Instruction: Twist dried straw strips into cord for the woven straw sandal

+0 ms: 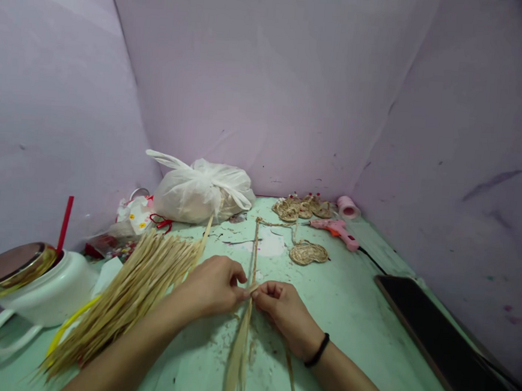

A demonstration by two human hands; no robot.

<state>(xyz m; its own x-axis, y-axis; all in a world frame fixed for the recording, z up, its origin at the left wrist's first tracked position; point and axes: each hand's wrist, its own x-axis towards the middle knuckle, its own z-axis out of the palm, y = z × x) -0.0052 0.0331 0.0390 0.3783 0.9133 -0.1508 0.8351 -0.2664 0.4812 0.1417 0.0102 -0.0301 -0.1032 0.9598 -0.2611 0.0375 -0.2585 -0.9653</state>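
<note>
A thin braid of dried straw-like fibre [255, 249] runs down the middle of the table toward me, its far end bending right to a woven piece [309, 253]. Both hands meet where the braid splits into loose strands [238, 356]. My left hand [218, 285] pinches the strands from the left, thumb and fingertips closed. From the right, my right hand [281, 308], with a black band on its wrist, is closed on the strands at the same spot. Loose strand ends hang below toward the table's near edge.
A bundle of dried strips [131, 288] lies left, beside a white mug [55, 288] with a lid and red straw. Behind are a tied white plastic bag [202, 194] and several woven pieces [303, 208]. A pink glue gun [337, 230], pink roll [347, 208] and black phone [435, 336] lie right.
</note>
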